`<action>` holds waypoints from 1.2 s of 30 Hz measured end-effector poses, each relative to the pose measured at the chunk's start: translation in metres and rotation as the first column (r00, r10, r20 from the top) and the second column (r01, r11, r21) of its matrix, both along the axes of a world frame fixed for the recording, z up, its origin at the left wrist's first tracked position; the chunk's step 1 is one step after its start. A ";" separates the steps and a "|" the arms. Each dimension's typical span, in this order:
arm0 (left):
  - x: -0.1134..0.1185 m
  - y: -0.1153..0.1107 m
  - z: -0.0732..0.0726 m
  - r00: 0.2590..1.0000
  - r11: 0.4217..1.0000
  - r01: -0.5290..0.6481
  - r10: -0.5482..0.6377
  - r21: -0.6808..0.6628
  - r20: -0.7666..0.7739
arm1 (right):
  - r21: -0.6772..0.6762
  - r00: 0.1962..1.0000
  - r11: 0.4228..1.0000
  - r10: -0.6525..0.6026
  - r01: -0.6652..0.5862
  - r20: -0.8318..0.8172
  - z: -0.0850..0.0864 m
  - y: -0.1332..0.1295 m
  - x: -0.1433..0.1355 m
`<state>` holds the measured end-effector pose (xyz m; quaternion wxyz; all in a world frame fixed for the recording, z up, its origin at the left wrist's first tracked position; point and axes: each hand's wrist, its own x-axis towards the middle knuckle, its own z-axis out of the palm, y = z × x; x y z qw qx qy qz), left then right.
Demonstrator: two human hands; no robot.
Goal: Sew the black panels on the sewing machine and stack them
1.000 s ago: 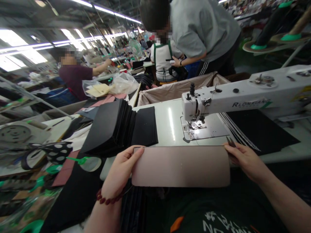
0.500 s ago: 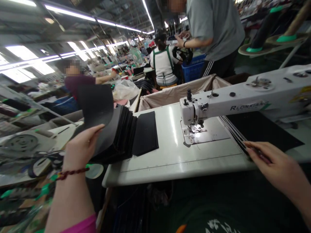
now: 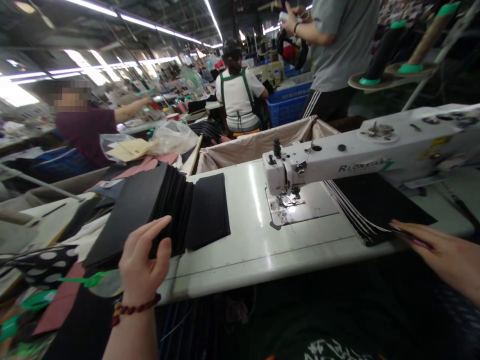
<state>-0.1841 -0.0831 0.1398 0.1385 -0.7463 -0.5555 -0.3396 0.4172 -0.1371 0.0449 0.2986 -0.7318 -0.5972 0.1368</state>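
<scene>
My left hand [image 3: 144,257] is at the near edge of a tall stack of black panels [image 3: 135,200]. Its thumb and fingers are apart, and no panel is gripped in it. A lower pile of black panels [image 3: 208,210] lies just right of the stack. My right hand [image 3: 440,250] is closed around a slim, dark reddish tool [image 3: 416,239] whose exact kind I cannot make out. Its fingertips are at the near right edge of another pile of black panels [image 3: 378,200], which shows white lines along its left edge.
A white sewing machine [image 3: 330,155] stands on the pale table [image 3: 240,255], its needle area lit. Behind it is a cloth-lined trough [image 3: 247,145]. Thread cones [image 3: 382,60] stand at upper right. Co-workers are beyond, one in a grey shirt [image 3: 337,45] standing near a blue crate [image 3: 287,105].
The top black panel, lifted and bent up by my left hand before, now lies flat on the stack, and that hand has let go. The right-hand pile's white-lined edges have fanned out. The view has shifted.
</scene>
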 end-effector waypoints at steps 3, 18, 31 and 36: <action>0.047 0.010 -0.026 0.959 0.955 0.281 -0.276 -0.098 0.056 | -0.139 0.981 0.984 0.135 -0.116 0.138 0.009 0.007 0.011; 0.252 0.015 -0.108 0.599 0.436 0.717 -0.785 -0.543 0.161 | -0.128 0.403 0.388 0.907 -0.913 -0.125 0.032 -0.025 -0.205; 0.129 -0.020 -0.138 0.907 0.785 0.186 -0.369 -0.591 -0.203 | -0.150 0.697 0.719 0.695 -0.678 0.179 -0.015 0.124 -0.215; 0.128 -0.003 -0.134 0.925 0.791 0.179 -0.337 -0.585 -0.172 | -0.185 0.704 0.748 0.663 -0.637 0.256 -0.028 0.134 -0.205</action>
